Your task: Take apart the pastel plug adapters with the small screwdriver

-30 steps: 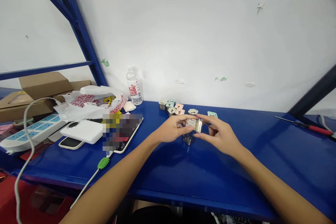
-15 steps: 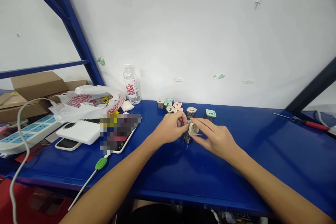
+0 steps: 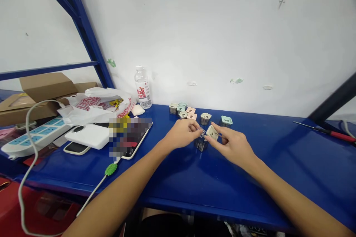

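My right hand [image 3: 232, 141] pinches the cream top of a pencil sharpener [image 3: 212, 132], tilted, between thumb and fingers. Close beside it, my left hand [image 3: 185, 133] is closed on a small clear plastic piece [image 3: 203, 132], partly hidden by the fingertips. Below both hands a dark see-through sharpener container [image 3: 200, 144] stands on the blue table. Just behind are a cream two-hole pencil sharpener [image 3: 205, 118] and, to the right, a mint one [image 3: 226, 120]. Several more sharpeners [image 3: 182, 114] in cream, mint and pink stand grouped behind my left hand.
At left lie a phone [image 3: 133, 142] on a cable, a white power bank [image 3: 87, 136], a power strip [image 3: 35, 137] and plastic bags [image 3: 91, 105]. A water bottle [image 3: 143, 88] stands by the wall. A red-handled screwdriver [image 3: 333, 133] rests at far right.
The cream top has moved right and tilted away from the clear piece, so the two are farther apart. The view has shifted slightly, moving the scene right.
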Demonstrator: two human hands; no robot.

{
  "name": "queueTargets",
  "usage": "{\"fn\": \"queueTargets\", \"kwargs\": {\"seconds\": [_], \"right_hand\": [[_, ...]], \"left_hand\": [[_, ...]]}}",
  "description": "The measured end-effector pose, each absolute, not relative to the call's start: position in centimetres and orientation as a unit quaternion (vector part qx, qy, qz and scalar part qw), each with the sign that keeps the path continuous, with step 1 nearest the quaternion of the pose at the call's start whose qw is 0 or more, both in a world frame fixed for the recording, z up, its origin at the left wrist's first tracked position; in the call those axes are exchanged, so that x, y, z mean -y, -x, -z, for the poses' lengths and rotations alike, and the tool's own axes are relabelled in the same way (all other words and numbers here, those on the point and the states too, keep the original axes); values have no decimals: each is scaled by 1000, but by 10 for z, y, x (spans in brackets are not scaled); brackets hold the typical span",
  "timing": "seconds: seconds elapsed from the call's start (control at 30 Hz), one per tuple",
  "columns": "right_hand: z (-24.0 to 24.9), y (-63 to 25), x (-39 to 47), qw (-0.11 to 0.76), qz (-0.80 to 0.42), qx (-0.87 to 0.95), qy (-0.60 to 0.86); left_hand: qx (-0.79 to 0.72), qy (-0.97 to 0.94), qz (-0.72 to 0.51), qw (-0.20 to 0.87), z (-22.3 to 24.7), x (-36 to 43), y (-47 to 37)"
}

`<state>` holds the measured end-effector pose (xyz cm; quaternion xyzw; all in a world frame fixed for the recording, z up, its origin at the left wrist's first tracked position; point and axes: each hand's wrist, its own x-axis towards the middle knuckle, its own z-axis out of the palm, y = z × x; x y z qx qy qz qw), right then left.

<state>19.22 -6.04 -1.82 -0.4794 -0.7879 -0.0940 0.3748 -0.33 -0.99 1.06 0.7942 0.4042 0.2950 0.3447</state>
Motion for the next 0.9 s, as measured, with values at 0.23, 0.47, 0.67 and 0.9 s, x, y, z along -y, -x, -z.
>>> {"fn": "queueTargets", "kwargs": {"seconds": [0.23,0.47,0.67,0.9], "right_hand": [[29,-188,60,318,91,806,490],[27,-188,61,287,123,815,489],[26,-179,64,213,117,821,516],[22,-179,63,220,56,813,536]], "left_hand": [[-415,-801,-279,329,-6,11,-1],[-389,-832,-217,331,-13,13,4],[-416,-818,-239,317,-16,10,8],[-394,-818,-203,368,-16,8,9]]}}
